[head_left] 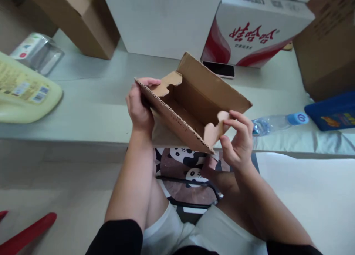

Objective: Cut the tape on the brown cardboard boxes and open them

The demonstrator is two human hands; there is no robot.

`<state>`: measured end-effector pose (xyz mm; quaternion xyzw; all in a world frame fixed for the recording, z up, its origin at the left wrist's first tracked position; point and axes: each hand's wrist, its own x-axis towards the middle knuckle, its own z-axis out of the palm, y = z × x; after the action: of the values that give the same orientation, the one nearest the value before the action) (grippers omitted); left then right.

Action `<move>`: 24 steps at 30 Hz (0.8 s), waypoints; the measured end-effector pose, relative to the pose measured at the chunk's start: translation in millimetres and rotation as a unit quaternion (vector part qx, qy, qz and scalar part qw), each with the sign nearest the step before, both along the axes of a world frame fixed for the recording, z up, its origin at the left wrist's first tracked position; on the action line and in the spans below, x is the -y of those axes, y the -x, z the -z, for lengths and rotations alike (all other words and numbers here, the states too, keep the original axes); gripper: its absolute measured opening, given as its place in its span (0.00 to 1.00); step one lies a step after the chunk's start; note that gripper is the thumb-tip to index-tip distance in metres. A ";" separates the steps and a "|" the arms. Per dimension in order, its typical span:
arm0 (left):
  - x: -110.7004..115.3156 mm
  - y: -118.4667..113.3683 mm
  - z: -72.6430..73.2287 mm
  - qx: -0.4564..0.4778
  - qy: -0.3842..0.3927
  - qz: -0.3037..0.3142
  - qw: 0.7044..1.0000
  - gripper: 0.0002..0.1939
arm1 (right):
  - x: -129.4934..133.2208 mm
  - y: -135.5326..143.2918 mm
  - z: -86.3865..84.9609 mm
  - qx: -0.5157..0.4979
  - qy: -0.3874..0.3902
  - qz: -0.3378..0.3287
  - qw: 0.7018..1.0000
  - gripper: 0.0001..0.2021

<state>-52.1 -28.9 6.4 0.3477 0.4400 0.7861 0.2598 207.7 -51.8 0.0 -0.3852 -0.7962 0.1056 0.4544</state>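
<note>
An open brown cardboard box [177, 116] is tilted above the front edge of the table, its inside showing between two long raised walls. My left hand [141, 107] grips its left end, thumb side near a notched end flap [169, 84]; some of its fingers are hidden behind the cardboard. At the right end, my right hand [239, 138] pinches the other notched flap [216, 130] between thumb and fingers.
Around the table [91, 114] stand a yellow bottle [24, 90], a clear package [39, 53], a brown box [91, 25], a white-red box [249, 33], a phone [219, 69], a water bottle [277, 123] and a blue pack [335, 112]. Panda-print fabric [183, 192] lies below.
</note>
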 end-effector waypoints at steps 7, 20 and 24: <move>-14.0 -13.7 15.5 -0.061 0.000 -0.033 0.998 0.14 | -12.0 -6.3 14.7 -0.123 0.035 0.005 0.992 0.36; -21.4 -29.2 20.5 -0.029 -0.010 -0.042 0.999 0.11 | -1.0 -7.0 9.4 -0.081 0.072 -0.090 0.990 0.16; -23.7 -32.1 17.3 -0.018 0.005 -0.060 0.998 0.16 | -4.6 -9.6 15.5 -0.075 0.076 -0.107 0.989 0.16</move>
<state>-20.0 -5.2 -10.9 0.3335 0.4691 0.7914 0.2059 217.3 -47.3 -15.5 -0.3224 -0.7861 0.2422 0.4684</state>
